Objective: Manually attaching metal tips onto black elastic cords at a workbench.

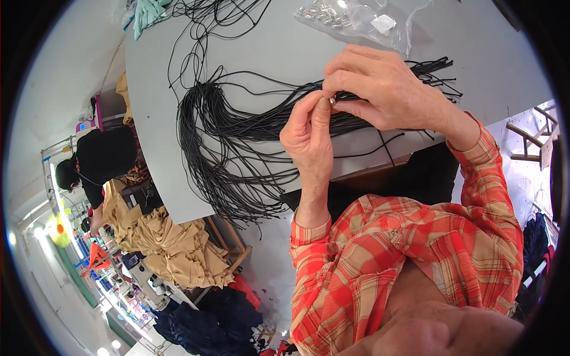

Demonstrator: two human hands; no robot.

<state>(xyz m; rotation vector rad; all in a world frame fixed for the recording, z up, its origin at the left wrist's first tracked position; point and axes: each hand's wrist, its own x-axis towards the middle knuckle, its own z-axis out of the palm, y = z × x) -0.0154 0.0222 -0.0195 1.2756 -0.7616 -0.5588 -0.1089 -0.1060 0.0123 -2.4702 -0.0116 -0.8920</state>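
Over the grey table, my left hand (312,133) and my right hand (380,89) meet at the fingertips. Both are closed in a pinch around a small shiny metal piece (333,101). Fingers cover most of it, and I cannot tell whether a cord runs through it. Behind and beneath my hands lies a thick bundle of thin black cords (237,121), bent at the left, with ends sticking out on the right past my right wrist. Beyond my right hand, a clear plastic bag (401,35) holds several small silver metal pieces (326,15) and a white scrap.
Loose black cords tangle toward the far edge of the grey table (160,154), near a pale green cloth (148,16). Left of the table are piled tan fabric (178,246) and a person in black (107,160). A wooden stool (537,139) stands at the right.
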